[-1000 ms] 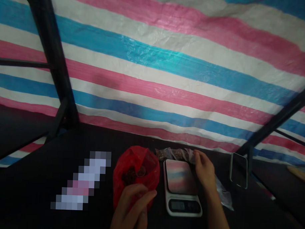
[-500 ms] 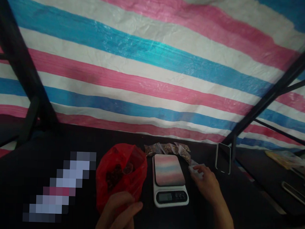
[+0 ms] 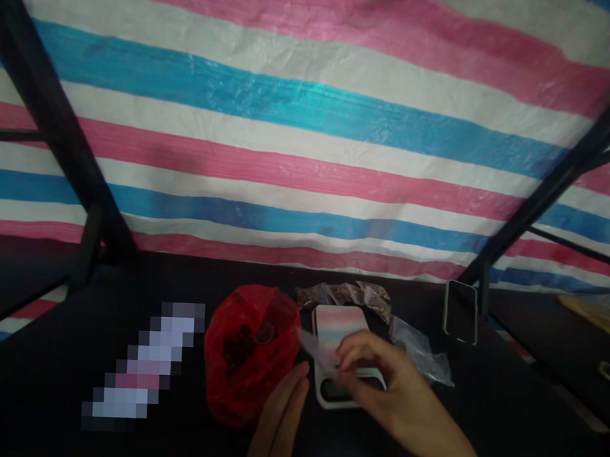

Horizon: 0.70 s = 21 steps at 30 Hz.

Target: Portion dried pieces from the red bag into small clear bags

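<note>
My right hand (image 3: 387,378) pinches a small clear plastic bag (image 3: 315,347) between thumb and fingers, above a white digital scale (image 3: 338,321). It partly covers the scale's weighing plate and display. Lower and to the left, my left hand (image 3: 281,417) has its fingers stretched out close together, with nothing seen in them. Beside that hand lies an open red plastic bag (image 3: 224,392) with dark small pieces and a clear round cup-like item (image 3: 264,333) inside. Several small filled clear bags (image 3: 343,294) lie behind the scale. More flat clear bags (image 3: 421,349) rest right of it.
A phone (image 3: 461,312) stands propped up at the right rear of the black table (image 3: 173,277). Dark slanted poles (image 3: 63,133) rise on both sides before a striped tarp (image 3: 307,168). A pixelated patch (image 3: 143,363) hides something at left. Plastic packaging (image 3: 589,312) lies far right.
My right hand has moved left from the flat bags to above the scale, carrying one clear bag. My left hand has shifted right, toward the scale. The view has turned slightly left.
</note>
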Each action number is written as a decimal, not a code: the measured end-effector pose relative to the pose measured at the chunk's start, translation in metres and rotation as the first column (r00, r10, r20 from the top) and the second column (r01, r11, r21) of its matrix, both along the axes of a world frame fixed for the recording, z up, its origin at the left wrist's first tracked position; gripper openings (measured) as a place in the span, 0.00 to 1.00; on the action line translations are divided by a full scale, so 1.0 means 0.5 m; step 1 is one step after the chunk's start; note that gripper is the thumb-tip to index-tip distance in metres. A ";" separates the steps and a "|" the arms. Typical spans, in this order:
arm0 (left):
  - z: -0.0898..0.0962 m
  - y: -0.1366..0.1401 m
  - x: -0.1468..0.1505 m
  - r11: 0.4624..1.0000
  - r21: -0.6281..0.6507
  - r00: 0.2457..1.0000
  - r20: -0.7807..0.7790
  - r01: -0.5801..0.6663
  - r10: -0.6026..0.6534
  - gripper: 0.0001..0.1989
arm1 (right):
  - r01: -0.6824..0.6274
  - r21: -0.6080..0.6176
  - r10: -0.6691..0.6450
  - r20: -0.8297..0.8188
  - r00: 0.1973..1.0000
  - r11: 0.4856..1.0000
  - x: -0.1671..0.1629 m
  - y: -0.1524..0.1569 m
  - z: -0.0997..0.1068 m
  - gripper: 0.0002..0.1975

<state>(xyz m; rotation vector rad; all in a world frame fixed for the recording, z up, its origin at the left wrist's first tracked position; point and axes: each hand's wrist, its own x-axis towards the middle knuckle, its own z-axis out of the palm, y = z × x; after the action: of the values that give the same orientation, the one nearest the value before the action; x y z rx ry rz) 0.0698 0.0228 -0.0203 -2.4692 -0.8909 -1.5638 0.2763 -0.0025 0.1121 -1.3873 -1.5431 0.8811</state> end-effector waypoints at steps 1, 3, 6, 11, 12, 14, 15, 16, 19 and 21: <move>0.001 -0.001 0.003 1.000 -0.015 1.000 0.000 -0.014 0.014 0.37 | -0.074 -0.044 0.074 -0.019 0.997 0.996 -0.032 -0.007 0.005 0.06; 0.010 -0.001 0.004 0.999 -0.030 1.000 0.017 -0.022 0.022 0.34 | -0.110 -0.087 0.105 -0.060 0.993 0.990 -0.079 -0.018 0.007 0.08; 0.039 0.007 0.002 1.000 -0.003 0.997 0.075 0.011 -0.011 0.25 | -0.084 -0.090 0.076 -0.084 0.994 0.992 -0.102 -0.024 0.001 0.05; 0.093 0.021 0.001 0.998 0.025 0.985 0.162 0.063 -0.066 0.13 | 0.036 -0.056 -0.039 -0.050 0.998 0.998 -0.088 -0.027 -0.008 0.07; 0.098 0.021 0.001 0.997 0.013 0.986 0.149 0.077 -0.078 0.14 | 0.043 -0.060 -0.046 -0.044 0.998 0.997 -0.088 -0.028 -0.008 0.08; 0.103 0.022 0.001 0.995 -0.013 0.987 0.131 0.101 -0.098 0.16 | 0.044 -0.080 -0.046 -0.024 0.999 0.996 -0.092 -0.029 -0.007 0.10; 0.103 0.022 -0.001 0.993 -0.027 0.985 0.133 0.111 -0.106 0.17 | 0.050 -0.087 -0.051 -0.005 0.999 0.995 -0.096 -0.029 -0.006 0.10; 0.104 0.022 -0.002 0.992 -0.036 0.983 0.143 0.121 -0.115 0.17 | 0.064 -0.084 -0.063 0.023 0.998 0.994 -0.101 -0.029 -0.004 0.11; 0.108 0.023 -0.012 0.988 -0.041 0.977 0.158 0.150 -0.142 0.17 | 0.121 -0.051 -0.114 0.122 0.986 0.991 -0.115 -0.028 0.005 0.14; 0.111 0.025 -0.024 0.988 -0.037 0.976 0.162 0.153 -0.145 0.17 | 0.115 -0.029 -0.109 0.156 0.982 0.993 -0.122 -0.027 0.014 0.15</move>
<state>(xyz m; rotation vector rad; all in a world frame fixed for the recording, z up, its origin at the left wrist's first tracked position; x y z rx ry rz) 0.0578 0.0352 0.0352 -2.5270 -0.7895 -1.8311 0.2152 -0.0159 0.1190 -1.5853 -1.5532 0.7523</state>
